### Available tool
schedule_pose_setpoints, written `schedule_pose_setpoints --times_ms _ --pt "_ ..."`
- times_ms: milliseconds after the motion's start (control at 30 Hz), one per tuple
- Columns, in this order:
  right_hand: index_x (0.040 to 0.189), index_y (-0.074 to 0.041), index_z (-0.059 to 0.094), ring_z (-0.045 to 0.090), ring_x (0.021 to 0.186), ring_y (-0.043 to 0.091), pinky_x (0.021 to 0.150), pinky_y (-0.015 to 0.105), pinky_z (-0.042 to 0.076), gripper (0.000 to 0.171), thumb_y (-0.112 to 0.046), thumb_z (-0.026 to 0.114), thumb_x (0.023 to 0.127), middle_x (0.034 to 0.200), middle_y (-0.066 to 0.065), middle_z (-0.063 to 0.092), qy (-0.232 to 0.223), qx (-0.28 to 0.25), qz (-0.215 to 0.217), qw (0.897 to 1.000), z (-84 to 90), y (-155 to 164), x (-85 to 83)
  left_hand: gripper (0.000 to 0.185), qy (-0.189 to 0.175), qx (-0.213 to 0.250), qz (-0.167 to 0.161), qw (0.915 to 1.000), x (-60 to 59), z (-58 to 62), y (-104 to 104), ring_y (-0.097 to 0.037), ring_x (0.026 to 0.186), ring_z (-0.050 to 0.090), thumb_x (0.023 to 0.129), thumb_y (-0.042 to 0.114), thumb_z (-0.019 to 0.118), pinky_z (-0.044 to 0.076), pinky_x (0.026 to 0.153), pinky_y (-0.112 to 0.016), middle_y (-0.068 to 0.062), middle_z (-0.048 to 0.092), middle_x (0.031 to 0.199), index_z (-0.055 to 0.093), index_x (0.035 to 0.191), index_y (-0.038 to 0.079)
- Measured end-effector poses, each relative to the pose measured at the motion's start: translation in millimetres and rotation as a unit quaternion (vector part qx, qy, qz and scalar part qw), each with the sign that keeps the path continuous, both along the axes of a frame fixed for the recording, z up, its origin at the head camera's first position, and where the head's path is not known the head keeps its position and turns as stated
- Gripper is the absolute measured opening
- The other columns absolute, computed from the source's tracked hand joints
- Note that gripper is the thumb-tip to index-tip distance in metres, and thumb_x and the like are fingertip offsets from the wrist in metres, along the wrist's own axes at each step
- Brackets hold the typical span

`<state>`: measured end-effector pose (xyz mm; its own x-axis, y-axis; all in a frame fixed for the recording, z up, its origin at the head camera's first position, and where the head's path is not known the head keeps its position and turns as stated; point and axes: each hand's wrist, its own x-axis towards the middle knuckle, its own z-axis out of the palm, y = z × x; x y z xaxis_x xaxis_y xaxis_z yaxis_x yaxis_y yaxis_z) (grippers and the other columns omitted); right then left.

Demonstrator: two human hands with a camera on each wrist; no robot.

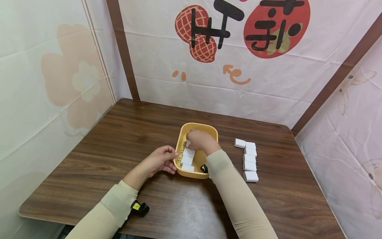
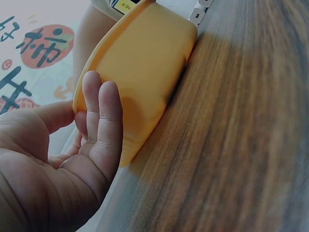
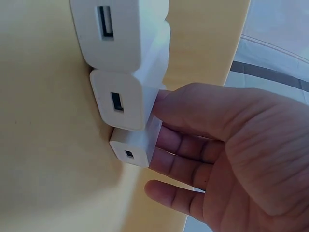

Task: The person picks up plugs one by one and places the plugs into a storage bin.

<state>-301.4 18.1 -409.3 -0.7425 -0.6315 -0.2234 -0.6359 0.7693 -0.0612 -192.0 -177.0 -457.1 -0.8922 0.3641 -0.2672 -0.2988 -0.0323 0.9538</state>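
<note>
A brown wooden table [image 1: 119,146] stands in a corner, with pale cloth walls around it. The back wall has a big picture of peanuts [image 1: 195,33] and a red fruit with black writing on it.

A yellow tub [image 1: 198,127] sits near the middle of the table. Everything else is easy to place from that tub.

Inside the tub, along its left wall, white plug chargers [image 1: 188,159] lie in a row, one after another. In the right wrist view each one shows a small slot on its end.

The right hand [image 1: 199,139] reaches down into the tub, at the far end of the row. Its fingers [image 3: 183,145] and thumb are pinching one white charger [image 3: 135,145], which touches the next charger in the row.

The left hand [image 1: 161,160] is on the table just left of the tub. Its fingers [image 2: 104,116] are curled loosely against the outside wall and its thumb lies on the rim, so it holds the tub.

To the right of the tub, a little way off, more white chargers [image 1: 249,161] lie on the table in a line, touching each other. Their metal pins stick out to the side.

Both arms wear pale sleeves, and each wrist has a small black camera strapped on.
</note>
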Motion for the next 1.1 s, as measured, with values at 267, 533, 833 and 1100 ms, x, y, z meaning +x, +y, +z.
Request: schedule_pose_setpoints --times_ms 267,533,833,1100 --pt "0.128 -0.01 0.07 0.064 0.11 0.019 0.099 0.035 0.053 0.031 -0.015 0.064 0.098 0.128 0.007 0.063 -0.023 -0.017 0.002 1.0 1.9 0.3 1.3 0.021 -0.001 -0.004 0.002 1.0 -1.0 -1.3 -0.6 -0.02 0.066 0.07 0.105 0.021 0.059 0.064 0.065 -0.038 -0.011 0.065 0.081 0.048 0.111 0.004" --pt "0.126 -0.008 0.07 0.064 0.11 0.02 0.1 0.035 0.053 0.03 -0.014 0.062 0.098 0.128 0.01 0.063 -0.03 -0.021 0.01 0.999 6.9 2.2 3.0 0.019 0.0 -0.002 -0.001 1.0 -1.2 -0.9 0.1 -0.02 0.066 0.07 0.106 0.02 0.058 0.064 0.065 -0.038 -0.011 0.065 0.08 0.048 0.111 0.004" --pt "0.13 -0.006 0.067 0.064 0.116 0.022 0.102 0.037 0.053 0.032 -0.016 0.061 0.1 0.129 0.01 0.062 -0.033 -0.044 0.023 0.998 19.9 8.6 4.5 0.02 0.001 -0.001 -0.001 1.0 -1.4 -1.1 1.2 -0.02 0.066 0.07 0.106 0.021 0.058 0.064 0.065 -0.038 -0.01 0.065 0.079 0.048 0.11 0.004" --pt "0.135 -0.006 0.064 0.063 0.12 0.021 0.103 0.036 0.053 0.035 -0.019 0.059 0.102 0.133 0.009 0.062 -0.025 -0.045 0.028 0.998 31.4 11.9 10.2 0.021 0.003 0.005 0.0 1.0 -1.5 -1.6 2.0 -0.019 0.064 0.07 0.105 0.021 0.059 0.064 0.065 -0.04 -0.01 0.065 0.077 0.048 0.11 0.004"
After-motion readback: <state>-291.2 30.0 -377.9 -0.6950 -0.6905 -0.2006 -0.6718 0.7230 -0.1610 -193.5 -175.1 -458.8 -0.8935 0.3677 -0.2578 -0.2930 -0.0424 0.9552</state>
